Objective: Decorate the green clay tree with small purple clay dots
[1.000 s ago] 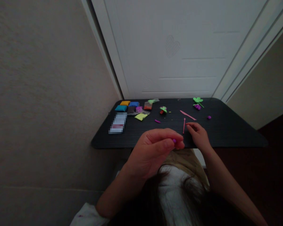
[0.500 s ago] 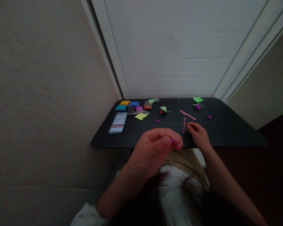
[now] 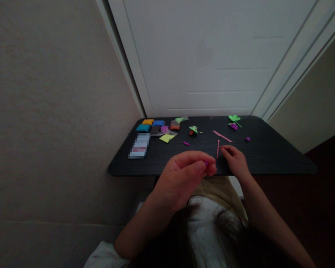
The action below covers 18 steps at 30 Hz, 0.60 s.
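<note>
While the left hand [image 3: 181, 178] is raised over the near edge of the table [image 3: 279, 160], fingers bent to the right, its grip pinches a smooth purple lump [image 3: 206, 163] against the thumb; mostly hidden, the lump shows no clear long axis. Low and curled, the right hand [image 3: 236, 160] is just beside a thin, knob-ended pink stick [image 3: 218, 149] pointing away from the body; whether that grip holds anything, I cannot tell.

Eight coloured packets [image 3: 143, 128], two pink tools [image 3: 222, 136], three single purple pieces [image 3: 247, 139], one purple cluster [image 3: 233, 127]
</note>
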{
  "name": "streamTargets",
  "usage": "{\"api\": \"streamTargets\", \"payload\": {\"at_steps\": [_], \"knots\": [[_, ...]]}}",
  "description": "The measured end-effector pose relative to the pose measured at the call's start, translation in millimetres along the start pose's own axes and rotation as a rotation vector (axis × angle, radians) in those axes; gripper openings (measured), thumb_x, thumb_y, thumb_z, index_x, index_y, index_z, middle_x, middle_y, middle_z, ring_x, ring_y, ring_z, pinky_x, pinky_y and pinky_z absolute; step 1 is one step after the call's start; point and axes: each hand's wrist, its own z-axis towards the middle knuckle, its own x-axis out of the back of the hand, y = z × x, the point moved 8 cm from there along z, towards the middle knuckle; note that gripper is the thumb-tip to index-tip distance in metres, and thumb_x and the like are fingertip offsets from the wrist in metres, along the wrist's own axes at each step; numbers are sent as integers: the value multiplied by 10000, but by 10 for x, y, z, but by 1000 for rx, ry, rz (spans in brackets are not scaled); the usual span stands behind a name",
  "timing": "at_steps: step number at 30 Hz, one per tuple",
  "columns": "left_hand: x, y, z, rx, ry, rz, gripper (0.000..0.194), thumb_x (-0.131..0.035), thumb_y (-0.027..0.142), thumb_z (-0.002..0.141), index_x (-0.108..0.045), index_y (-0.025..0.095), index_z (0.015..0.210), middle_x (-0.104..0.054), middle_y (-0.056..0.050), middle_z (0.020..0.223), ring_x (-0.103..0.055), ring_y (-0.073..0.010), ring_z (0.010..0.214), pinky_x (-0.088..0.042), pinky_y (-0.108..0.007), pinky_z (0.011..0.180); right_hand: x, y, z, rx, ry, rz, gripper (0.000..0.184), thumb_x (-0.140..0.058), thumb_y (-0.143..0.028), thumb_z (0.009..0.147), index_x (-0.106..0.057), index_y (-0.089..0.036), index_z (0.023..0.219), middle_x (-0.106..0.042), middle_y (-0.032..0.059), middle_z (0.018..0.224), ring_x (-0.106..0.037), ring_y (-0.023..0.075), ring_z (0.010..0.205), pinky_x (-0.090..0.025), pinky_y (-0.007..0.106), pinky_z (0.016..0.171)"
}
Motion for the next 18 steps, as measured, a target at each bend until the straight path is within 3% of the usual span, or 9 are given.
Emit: {"api": "streamTargets", "payload": {"at_steps": [6, 18], "knots": [[11, 15, 5, -26, 6, -11, 115, -555, 215, 731, -662, 207, 774, -544, -5, 673, -499, -111, 703, -384, -265, 684, 0, 17, 3, -2, 1, -6, 283, -474, -406, 755, -608, -187, 873, -629, 36, 812, -559, 170, 724, -410, 316, 685], [-33, 44, 4, -93, -89, -1, 61, -604, 133, 675, -592, 161, 728, -527, 12, 694, -479, -102, 716, -346, -257, 692, -16, 77, 6, 2, 0, -3, 259, -477, -398, 762, -604, -203, 874, -630, 25, 830, -563, 164, 743, -408, 300, 696]]}}
